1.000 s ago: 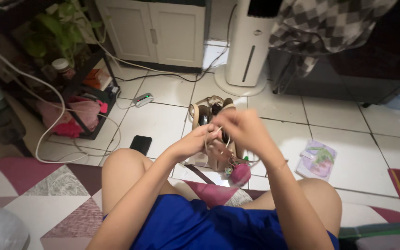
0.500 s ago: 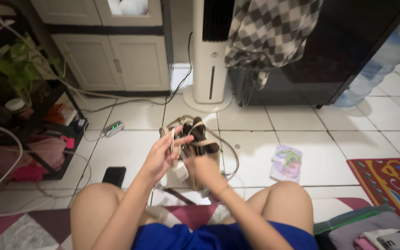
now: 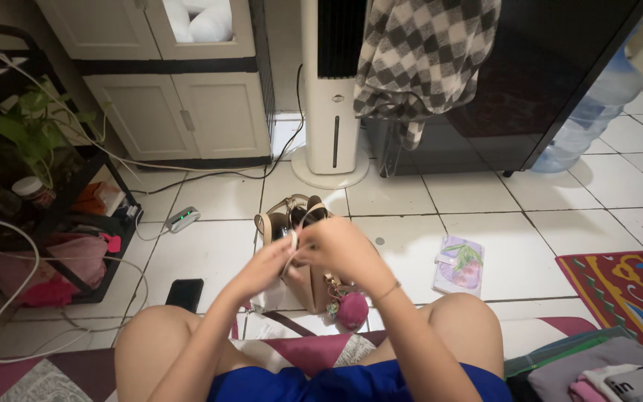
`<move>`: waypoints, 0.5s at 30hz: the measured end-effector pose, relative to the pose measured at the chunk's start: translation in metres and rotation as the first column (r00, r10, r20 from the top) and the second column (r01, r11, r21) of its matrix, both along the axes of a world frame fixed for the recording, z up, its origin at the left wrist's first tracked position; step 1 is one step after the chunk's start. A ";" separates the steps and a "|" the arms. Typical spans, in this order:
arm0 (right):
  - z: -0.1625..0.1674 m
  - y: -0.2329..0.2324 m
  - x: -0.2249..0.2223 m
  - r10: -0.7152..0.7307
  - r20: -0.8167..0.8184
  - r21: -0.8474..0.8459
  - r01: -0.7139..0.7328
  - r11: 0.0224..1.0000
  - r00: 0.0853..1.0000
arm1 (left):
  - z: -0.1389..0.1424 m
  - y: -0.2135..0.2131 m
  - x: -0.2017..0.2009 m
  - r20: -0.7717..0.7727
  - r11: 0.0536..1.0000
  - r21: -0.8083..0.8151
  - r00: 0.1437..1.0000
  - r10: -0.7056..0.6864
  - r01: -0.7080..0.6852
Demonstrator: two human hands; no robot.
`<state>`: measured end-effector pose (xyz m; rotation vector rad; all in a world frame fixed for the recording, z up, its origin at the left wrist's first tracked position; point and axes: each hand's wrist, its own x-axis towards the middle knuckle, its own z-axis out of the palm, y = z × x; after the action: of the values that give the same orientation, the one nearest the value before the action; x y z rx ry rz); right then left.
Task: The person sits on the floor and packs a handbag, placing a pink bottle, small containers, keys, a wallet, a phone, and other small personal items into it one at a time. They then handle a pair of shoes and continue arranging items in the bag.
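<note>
Gaping tan handbag [image 3: 314, 286] (pink pom-pom [image 3: 352, 310]) — upright

Blue shorts [image 3: 359, 383], thin wrist bracelet [image 3: 390, 291]

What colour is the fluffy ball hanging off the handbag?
The fluffy ball is dark pink, clearest in the head view, hanging low on the tan handbag.

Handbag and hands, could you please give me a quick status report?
Left hand and right hand together, pinching something small over the open beige handbag. Pink pompom charm hangs beside it. Nothing in the way.
</note>
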<state>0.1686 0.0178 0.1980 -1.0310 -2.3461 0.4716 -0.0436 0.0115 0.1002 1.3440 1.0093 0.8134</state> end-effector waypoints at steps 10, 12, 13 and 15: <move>-0.099 0.050 0.001 -0.201 -0.182 -0.148 0.175 0.973 0.963 | 0.005 -0.012 -0.015 0.584 0.999 -0.008 0.811 0.030 -0.032; -0.123 0.020 -0.006 -0.114 -0.237 -0.158 0.078 0.984 0.965 | 0.004 -0.013 -0.010 0.616 0.984 -0.075 0.768 0.175 -0.164; -0.130 0.004 -0.010 -0.130 -0.185 -0.153 0.102 0.983 0.974 | 0.004 -0.013 -0.007 0.597 0.968 -0.116 0.763 0.247 -0.223; -0.133 -0.024 -0.016 -0.137 -0.046 -0.100 0.131 0.986 0.990 | -0.001 -0.013 0.001 0.547 0.943 -0.141 0.770 0.328 -0.301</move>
<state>0.1530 -0.0061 0.0654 -1.1978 -2.2090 0.5583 -0.0424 -0.0012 0.0988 0.8083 0.7696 1.3430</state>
